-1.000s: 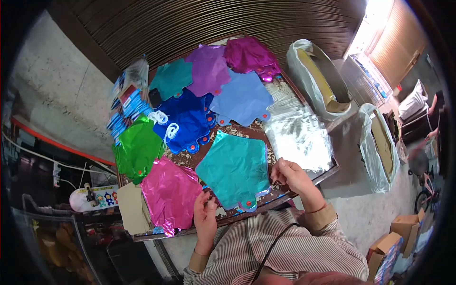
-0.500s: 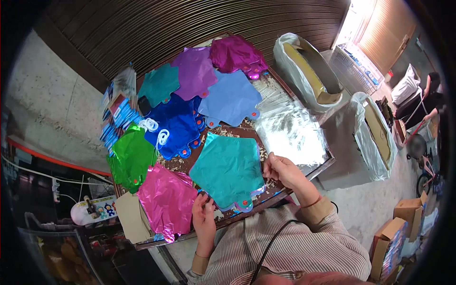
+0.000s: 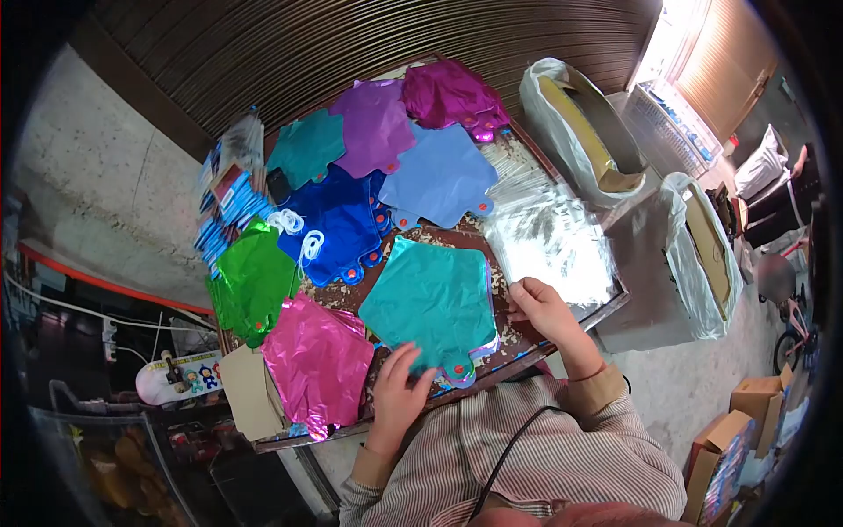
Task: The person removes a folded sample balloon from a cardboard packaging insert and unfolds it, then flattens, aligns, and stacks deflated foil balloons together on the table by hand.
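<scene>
A stack of flat teal foil pieces [image 3: 430,299], with corners and a rounded tab bearing a red dot, lies at the near side of the table. Over its lower left edge is my left hand [image 3: 399,397], fingers apart and holding nothing. My right hand [image 3: 546,312] is between this stack and a pile of clear plastic bags [image 3: 562,246]. Its fingers are curled together by the pile's near left corner; whatever they may pinch is hidden. To the left of my left hand lies a pink foil stack [image 3: 316,360].
Further foil stacks lie behind: green [image 3: 253,281], dark blue [image 3: 338,224], light blue [image 3: 439,176], purple [image 3: 373,127] and magenta [image 3: 452,92]. White string coils [image 3: 312,244] rest on the blue one. Lined bins [image 3: 702,263] stand at the right. A person [image 3: 786,202] is further off.
My left hand has moved up and right from beside the teal stack to over its edge, fingers spreading. My right hand has come off the teal stack's right edge toward the clear bags.
</scene>
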`<state>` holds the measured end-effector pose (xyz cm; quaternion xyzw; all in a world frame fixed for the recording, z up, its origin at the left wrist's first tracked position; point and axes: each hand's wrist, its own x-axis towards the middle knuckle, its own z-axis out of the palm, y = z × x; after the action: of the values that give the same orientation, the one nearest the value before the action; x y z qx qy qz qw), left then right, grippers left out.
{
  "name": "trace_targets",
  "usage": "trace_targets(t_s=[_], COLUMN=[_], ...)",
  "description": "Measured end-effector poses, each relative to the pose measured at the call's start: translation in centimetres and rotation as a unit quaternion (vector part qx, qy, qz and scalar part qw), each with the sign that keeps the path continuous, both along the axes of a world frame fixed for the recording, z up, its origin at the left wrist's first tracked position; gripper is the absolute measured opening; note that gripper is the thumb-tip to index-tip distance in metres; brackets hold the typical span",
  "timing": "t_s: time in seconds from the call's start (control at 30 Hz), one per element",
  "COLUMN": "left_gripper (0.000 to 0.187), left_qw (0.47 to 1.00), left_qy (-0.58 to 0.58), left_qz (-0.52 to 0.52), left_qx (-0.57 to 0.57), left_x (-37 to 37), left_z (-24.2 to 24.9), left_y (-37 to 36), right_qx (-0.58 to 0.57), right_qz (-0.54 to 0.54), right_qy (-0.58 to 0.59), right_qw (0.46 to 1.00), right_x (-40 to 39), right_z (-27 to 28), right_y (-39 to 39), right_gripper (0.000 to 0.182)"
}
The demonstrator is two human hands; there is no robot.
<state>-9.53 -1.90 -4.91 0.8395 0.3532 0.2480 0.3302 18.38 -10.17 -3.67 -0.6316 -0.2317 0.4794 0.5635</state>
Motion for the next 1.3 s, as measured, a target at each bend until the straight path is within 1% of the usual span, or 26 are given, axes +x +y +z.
trace_targets(t_s=[0.1,0.13,0.27,0.3,0.37,0.43,0.47,0.6,0.63,0.73,0.8,0.93,0.97,1.1,1.13,1.27,1.3], left_gripper=[0.057,0.057,0.062,0.062,0.063,0.064,0.064,0.057,0.057,0.050,0.047,0.034,0.034,0.024,0.024,0.020,0.020], left_qw=[0.992,0.992,0.979,0.978,0.978,0.978,0.978,0.980,0.980,0.982,0.983,0.997,0.997,1.000,0.999,0.997,0.997], left_qy=[-0.016,-0.015,0.070,0.071,0.073,0.078,0.081,0.082,0.083,0.074,0.072,0.041,0.041,-0.013,-0.013,0.004,0.004], left_qz=[-0.114,-0.117,-0.181,-0.186,-0.186,-0.183,-0.184,-0.158,-0.159,-0.146,-0.143,-0.067,-0.067,-0.028,-0.029,0.034,0.036], left_qx=[0.042,0.039,0.063,0.061,0.061,0.059,0.056,0.092,0.091,0.091,0.093,0.021,0.021,-0.003,-0.002,-0.076,-0.073], left_x=[2.2,2.6,3.6,3.8,4.0,4.0,3.9,3.9,3.8,3.2,3.1,3.7,3.7,3.7,3.7,3.2,3.2], left_z=[0.0,0.1,1.1,1.2,1.5,1.5,1.4,0.3,-0.2,-2.2,-2.6,-1.8,-1.8,-1.9,-2.1,-3.4,-3.2], left_y=[1.0,1.3,2.5,2.7,2.8,2.6,2.5,2.4,2.5,3.1,3.2,2.9,2.9,3.2,3.2,3.4,3.5], right_qx=[-0.088,-0.092,-0.088,-0.092,-0.023,0.047,0.044,0.091,0.090,0.099,0.103,0.060,0.060,-0.031,-0.029,-0.048,-0.044], right_qz=[0.056,0.054,0.164,0.161,0.157,0.150,0.149,0.170,0.170,0.155,0.148,0.075,0.074,0.002,0.001,0.063,0.066], right_qy=[-0.178,-0.177,-0.231,-0.229,-0.095,0.044,0.047,0.021,0.022,0.001,-0.005,-0.007,-0.007,0.028,0.028,-0.031,-0.031], right_qw=[0.978,0.978,0.955,0.956,0.983,0.987,0.987,0.981,0.981,0.983,0.984,0.995,0.995,0.999,0.999,0.996,0.996], right_x=[-0.4,-0.5,-1.0,-1.2,-1.7,-2.1,-2.1,-1.9,-1.9,-2.0,-2.0,-1.4,-1.2,-0.3,-0.3,-1.1,-1.2], right_z=[0.2,0.2,0.4,0.6,1.2,1.5,1.2,-0.9,-0.9,-1.0,-1.1,-1.3,-1.2,-0.1,-0.1,-0.6,-0.8], right_y=[-0.7,-0.9,-1.2,-1.1,-0.4,0.0,0.2,1.2,1.3,1.7,1.7,1.1,0.9,0.0,-0.1,-0.9,-0.9], right_gripper=[0.022,0.022,0.024,0.024,0.026,0.032,0.032,0.042,0.042,0.043,0.043,0.042,0.042,0.036,0.036,0.030,0.030])
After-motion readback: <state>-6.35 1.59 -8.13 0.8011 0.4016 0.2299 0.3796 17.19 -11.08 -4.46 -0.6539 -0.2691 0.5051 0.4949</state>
